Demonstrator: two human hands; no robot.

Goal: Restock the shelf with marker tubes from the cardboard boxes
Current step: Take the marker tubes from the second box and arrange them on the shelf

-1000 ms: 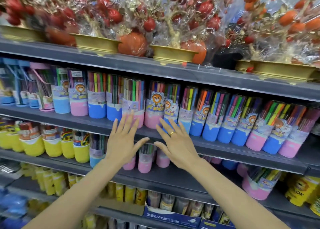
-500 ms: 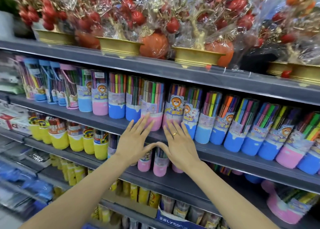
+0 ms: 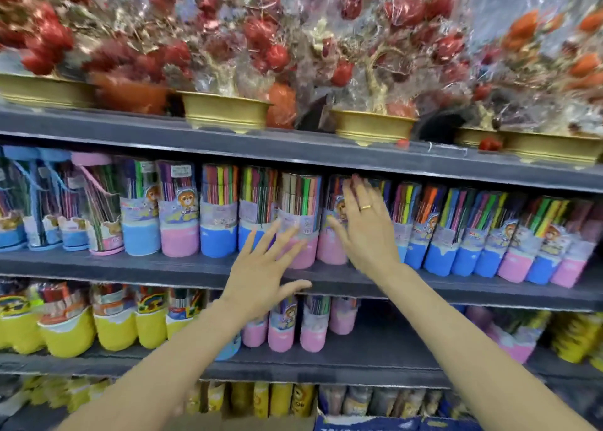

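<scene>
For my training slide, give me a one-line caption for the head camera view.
Both open hands, left and right, reach toward the row of marker tubes on the grey shelf.

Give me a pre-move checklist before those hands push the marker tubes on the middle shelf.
1. Left hand free, fingers spread: ok.
2. Right hand free, fingers straight, ring on: ok.
3. Hands in front of the marker tubes: ok; contact: cannot tell, blurred.
4. Tubes upright in the row: ok near the hands; those at the right end lean.
5. Middle shelf edge unobstructed: ok.
6. Cardboard boxes within reach: cannot tell.
</scene>
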